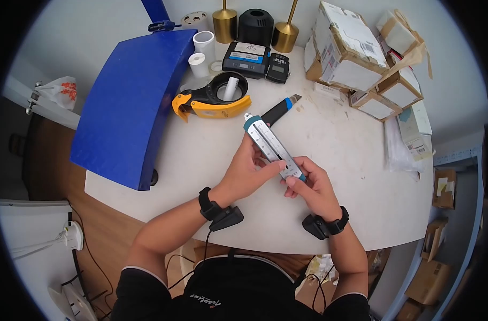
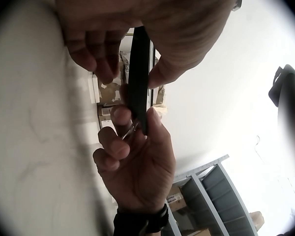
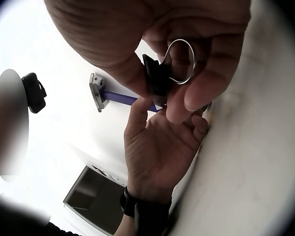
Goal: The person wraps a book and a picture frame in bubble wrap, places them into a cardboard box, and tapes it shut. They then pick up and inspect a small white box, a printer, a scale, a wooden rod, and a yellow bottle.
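Observation:
A flat spring scale (image 1: 269,144), silver-faced with printed marks, slots and teal end caps, is held over the table and tilted in the head view. My left hand (image 1: 245,170) grips its side, thumb across the lower face. Pinched by my right hand (image 1: 316,190) is the end nearer my body. In the right wrist view a wire loop (image 3: 192,61) sticks out from that dark end, among the right fingers. The scale's edge (image 2: 139,73) shows as a dark strip in the left wrist view. A utility knife (image 1: 280,111) with its blade out lies just beyond, partly covered by the scale.
A yellow-and-black tape dispenser (image 1: 217,106) stands left of the knife. Behind it are white rolls (image 1: 199,65) and a black device (image 1: 246,60). A large blue stand (image 1: 129,101) occupies the left side; cardboard boxes (image 1: 346,51) pile up at the back right.

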The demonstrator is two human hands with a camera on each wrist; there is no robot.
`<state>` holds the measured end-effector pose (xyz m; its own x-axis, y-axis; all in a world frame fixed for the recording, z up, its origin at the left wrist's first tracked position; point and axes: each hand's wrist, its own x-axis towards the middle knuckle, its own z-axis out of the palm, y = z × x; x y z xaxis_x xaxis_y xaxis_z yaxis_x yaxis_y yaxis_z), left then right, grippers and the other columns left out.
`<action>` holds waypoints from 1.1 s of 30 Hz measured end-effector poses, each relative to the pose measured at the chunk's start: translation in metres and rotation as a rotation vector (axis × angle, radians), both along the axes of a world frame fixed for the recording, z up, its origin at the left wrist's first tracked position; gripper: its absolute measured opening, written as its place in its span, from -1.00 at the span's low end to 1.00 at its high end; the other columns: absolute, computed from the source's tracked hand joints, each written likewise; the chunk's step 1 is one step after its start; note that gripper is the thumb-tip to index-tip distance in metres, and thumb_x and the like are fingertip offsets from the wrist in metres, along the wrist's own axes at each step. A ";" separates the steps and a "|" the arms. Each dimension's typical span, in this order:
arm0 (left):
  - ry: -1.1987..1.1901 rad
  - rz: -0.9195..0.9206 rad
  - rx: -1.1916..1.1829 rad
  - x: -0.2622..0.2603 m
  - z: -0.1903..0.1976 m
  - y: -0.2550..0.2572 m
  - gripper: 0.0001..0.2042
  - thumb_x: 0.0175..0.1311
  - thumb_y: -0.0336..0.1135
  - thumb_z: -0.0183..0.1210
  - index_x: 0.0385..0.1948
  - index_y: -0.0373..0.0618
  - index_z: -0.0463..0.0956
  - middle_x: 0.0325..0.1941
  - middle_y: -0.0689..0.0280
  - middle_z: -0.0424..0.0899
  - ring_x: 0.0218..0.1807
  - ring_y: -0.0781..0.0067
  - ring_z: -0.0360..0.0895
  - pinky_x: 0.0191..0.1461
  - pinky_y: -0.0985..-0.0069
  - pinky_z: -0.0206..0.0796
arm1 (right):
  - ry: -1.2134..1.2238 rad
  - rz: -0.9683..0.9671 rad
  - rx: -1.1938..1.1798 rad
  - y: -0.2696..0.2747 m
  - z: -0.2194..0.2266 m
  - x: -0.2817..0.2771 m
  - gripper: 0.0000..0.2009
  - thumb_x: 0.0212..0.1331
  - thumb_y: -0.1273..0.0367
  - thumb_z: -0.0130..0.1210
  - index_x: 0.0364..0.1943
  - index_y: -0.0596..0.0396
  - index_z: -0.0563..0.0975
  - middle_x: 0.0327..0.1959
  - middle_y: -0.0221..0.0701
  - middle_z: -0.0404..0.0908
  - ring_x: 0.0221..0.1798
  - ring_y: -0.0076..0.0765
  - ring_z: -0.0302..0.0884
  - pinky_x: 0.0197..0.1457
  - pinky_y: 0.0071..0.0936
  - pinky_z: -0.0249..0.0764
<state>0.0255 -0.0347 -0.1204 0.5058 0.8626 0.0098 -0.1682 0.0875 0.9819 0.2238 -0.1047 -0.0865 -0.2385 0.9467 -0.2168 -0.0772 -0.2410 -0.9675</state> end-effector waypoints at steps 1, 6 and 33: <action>0.003 0.012 -0.005 0.000 0.001 0.000 -0.21 0.26 -0.45 0.32 0.45 -0.20 -0.02 0.10 0.22 0.51 0.13 0.45 0.52 0.16 0.44 0.40 | -0.003 0.004 0.001 0.000 0.000 0.001 -0.69 0.39 0.43 0.10 0.16 0.20 0.44 -0.15 -0.44 0.62 -0.31 -0.70 0.56 -0.21 -0.70 0.49; -0.022 0.084 -0.029 0.000 0.002 0.000 -0.28 0.25 -0.45 0.33 0.39 -0.19 0.07 0.06 0.27 0.53 0.08 0.47 0.54 0.17 0.44 0.42 | -0.009 -0.001 -0.006 0.000 0.000 0.003 -0.68 0.37 0.44 0.10 0.16 0.22 0.44 -0.19 -0.45 0.62 -0.32 -0.71 0.55 -0.21 -0.70 0.49; 0.045 -0.235 -0.066 -0.005 0.009 0.005 -0.73 0.58 -0.25 -0.06 -0.11 -0.20 0.59 -0.26 0.32 0.75 -0.24 0.60 0.64 -0.12 0.64 0.40 | 0.352 -0.504 0.144 0.022 -0.004 0.082 -0.91 0.42 0.37 0.08 -0.24 0.06 0.50 -0.43 -0.55 0.59 -0.45 -0.68 0.56 -0.37 -0.68 0.47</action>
